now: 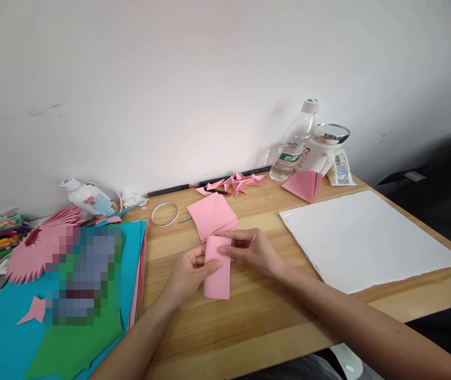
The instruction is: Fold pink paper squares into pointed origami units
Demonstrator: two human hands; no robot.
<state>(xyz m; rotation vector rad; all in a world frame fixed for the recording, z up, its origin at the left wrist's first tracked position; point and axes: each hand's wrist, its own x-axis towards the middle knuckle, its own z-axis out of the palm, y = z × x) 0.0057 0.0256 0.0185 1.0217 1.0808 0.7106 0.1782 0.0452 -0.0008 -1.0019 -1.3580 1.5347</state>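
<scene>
A folded pink sheet of paper (218, 282), now a tall narrow rectangle, is held up between my two hands above the wooden table. My left hand (188, 272) pinches its left edge, thumb on the front and fingers behind. On the other side, my right hand (255, 250) grips the upper right edge, its thumb across the front face. Just beyond the hands lies a stack of square pink paper (212, 214). Scissors (184, 219) stick out from under that stack, mostly hidden. Folded pink paper pieces (239, 183) with sharp points lie near the wall.
A white board (371, 240) covers the right of the table (272, 322). Behind it stand a water bottle (291, 142) and a white mug (322, 150). A roll of tape (164, 215) lies left of the stack. Coloured paper sheets (7, 322) and a glue bottle (88, 198) occupy the left.
</scene>
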